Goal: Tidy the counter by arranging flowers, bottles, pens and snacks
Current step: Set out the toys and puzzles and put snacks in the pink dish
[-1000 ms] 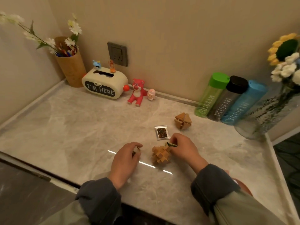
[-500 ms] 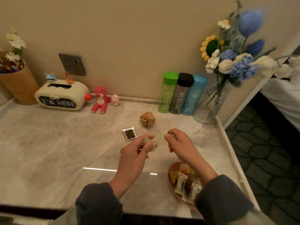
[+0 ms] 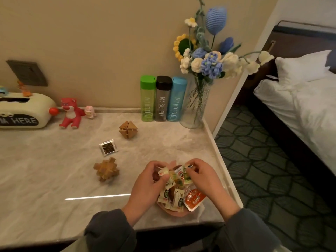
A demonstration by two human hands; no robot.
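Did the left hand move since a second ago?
Yes. The left hand was left of the spiky wooden puzzle; now it is right of it, over the snack bowl, pinching a wrapped snack.

Forearms in from near edge, converging, grey sleeves [image 3: 109,231] down to wrists. Left hand [image 3: 147,180] back up, fingers curled, pinching a snack packet [image 3: 163,173]. Right hand [image 3: 205,179] just to its right, knuckles up, fingers curled, pinching a second packet [image 3: 187,167]. Fingertips of both hands close together.
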